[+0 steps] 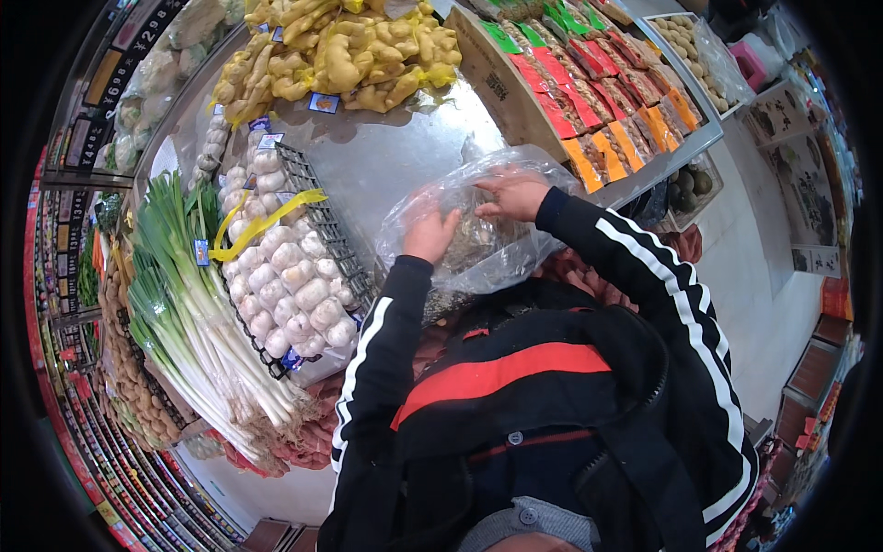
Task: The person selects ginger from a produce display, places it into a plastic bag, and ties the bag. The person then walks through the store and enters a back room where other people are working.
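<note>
A clear plastic bag (500,265) lies spread in front of my body at the metal counter's near edge. Brown, crumbly debris (476,238) shows within or beneath its film; which one I cannot tell. My left hand (431,231) is at the bag's left side, thumb raised, its fingers partly covered by the film. Whether they grip the plastic is unclear. On the right side, my right hand (514,193) reaches in over the bag. Its thumb and forefinger are apart with nothing between them, and plastic covers the other fingers.
Left of the bag, garlic bulbs (293,276) fill a black crate (321,200) beside leeks (200,310). Ginger (352,55) in yellow netting lies at the counter's (372,152) far side. A cardboard box (507,90) borders packaged nuts (586,83) on the right.
</note>
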Demonstrator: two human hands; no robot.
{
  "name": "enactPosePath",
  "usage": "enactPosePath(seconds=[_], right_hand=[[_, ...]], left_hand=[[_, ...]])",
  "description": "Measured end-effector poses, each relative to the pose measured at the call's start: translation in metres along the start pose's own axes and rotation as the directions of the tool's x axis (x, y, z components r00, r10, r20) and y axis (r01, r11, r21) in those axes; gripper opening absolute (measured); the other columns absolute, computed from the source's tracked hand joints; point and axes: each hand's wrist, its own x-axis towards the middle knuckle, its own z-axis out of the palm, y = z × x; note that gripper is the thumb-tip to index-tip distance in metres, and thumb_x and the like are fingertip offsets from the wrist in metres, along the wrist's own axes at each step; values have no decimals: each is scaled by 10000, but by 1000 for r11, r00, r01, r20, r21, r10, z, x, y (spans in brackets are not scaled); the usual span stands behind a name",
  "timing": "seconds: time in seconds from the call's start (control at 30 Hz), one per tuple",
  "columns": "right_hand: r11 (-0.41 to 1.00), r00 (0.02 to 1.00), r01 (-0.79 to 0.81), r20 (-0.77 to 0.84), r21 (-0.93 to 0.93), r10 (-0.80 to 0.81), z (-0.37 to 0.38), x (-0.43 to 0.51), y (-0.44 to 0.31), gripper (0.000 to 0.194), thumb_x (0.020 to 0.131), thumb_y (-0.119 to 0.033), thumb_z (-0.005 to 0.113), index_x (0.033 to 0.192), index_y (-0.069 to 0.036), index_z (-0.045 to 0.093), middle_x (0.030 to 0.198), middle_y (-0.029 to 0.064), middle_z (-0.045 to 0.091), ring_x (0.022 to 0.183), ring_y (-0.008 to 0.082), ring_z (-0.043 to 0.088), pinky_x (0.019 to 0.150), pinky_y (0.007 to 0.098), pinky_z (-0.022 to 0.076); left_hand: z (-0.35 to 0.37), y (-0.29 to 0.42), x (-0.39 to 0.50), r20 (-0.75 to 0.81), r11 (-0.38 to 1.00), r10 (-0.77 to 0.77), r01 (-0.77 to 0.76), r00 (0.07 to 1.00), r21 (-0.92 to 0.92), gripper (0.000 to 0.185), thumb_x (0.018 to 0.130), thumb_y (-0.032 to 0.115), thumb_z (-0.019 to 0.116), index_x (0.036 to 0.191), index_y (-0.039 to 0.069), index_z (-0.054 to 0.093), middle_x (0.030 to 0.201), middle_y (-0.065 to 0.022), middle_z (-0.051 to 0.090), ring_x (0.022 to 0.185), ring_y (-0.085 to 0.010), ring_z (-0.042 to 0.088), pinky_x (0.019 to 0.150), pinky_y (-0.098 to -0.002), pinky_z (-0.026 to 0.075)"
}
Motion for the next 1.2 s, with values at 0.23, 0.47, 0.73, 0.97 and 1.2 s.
enactPosePath(seconds=[0.23, 0.47, 0.73, 0.97, 1.2], right_hand=[[998, 996, 67, -63, 8, -66, 13, -15, -4, 632, 875, -633, 522, 1293, -161, 568, 1270, 170, 563, 1141, 398, 543, 976, 487, 420], [864, 987, 23, 124, 503, -98, 18, -23, 14, 682, 921, -593, 502, 1339, -54, 515, 1331, 216, 538, 1217, 422, 503, 1028, 431, 403], [917, 999, -41, 41, 396, 27, 35, -41, 23, 840, 841, -603, 630, 1438, -56, 407, 1418, 315, 411, 1338, 469, 360, 1128, 447, 295], [942, 991, -113, 104, 315, 84, 36, -31, -5, 880, 825, -658, 581, 1395, 0, 451, 1390, 337, 427, 1351, 461, 344, 1121, 450, 300], [803, 932, -341, 65, 489, 356, 64, -17, -63, 883, 833, -622, 556, 1436, 1, 387, 1377, 369, 423, 1246, 469, 488, 1056, 445, 396]], left_hand=[[18, -17, -17, 68, 954, 126, -140, 990, 265, 880, 839, 581, 617, 1481, 47, 340, 1429, -274, 430, 1324, -403, 417, 1115, -450, 303], [41, -21, -40, -16, 990, 84, -85, 996, -111, 908, 728, 537, 749, 1361, -47, 462, 1308, -285, 543, 1238, -387, 525, 1026, -415, 423], [31, -6, -44, 64, 983, 26, -14, 998, -184, 949, 629, 448, 843, 1335, -63, 466, 1263, -266, 574, 1200, -373, 553, 1026, -398, 428], [43, -18, -41, -3, 972, 16, -17, 1000, -233, 1133, 529, 366, 916, 1403, -71, 343, 1342, -272, 499, 1258, -358, 506, 1054, -405, 408], [59, -39, -36, 55, 599, 68, 3, 996, -801, 939, 607, 106, 861, 1382, 38, 335, 1264, -149, 521, 1165, -261, 550, 975, -365, 464]])
